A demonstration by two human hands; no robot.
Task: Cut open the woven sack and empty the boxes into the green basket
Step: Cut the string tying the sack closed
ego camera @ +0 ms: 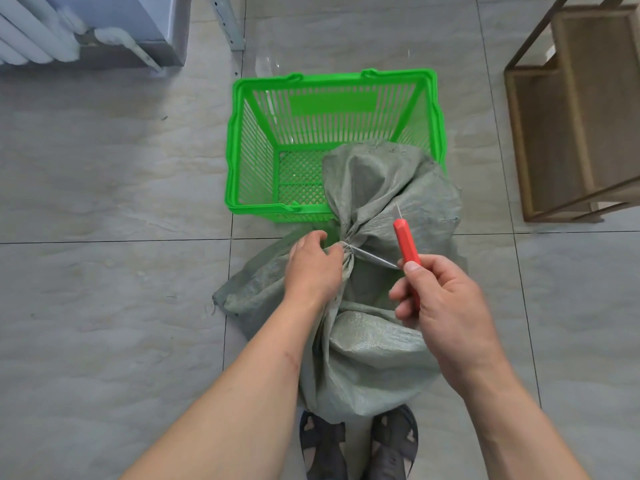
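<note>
Woven sack [363,355] stands on the floor by the feet, neck still tied. Left hand [313,268] fingers pinch the neck at the tie [349,250]; right hand [446,306] fingers grip the red knife [407,245]. Blade bare: a slip nicks the left fingers just beside it. Green basket [235,147] beyond, empty.

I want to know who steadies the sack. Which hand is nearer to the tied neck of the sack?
Left. The left hand grips the tied neck itself. The right hand holds the red knife off to the right, apart from it.

Green basket [235,147]; grey-green sack [374,355]; red knife [406,242].
</note>
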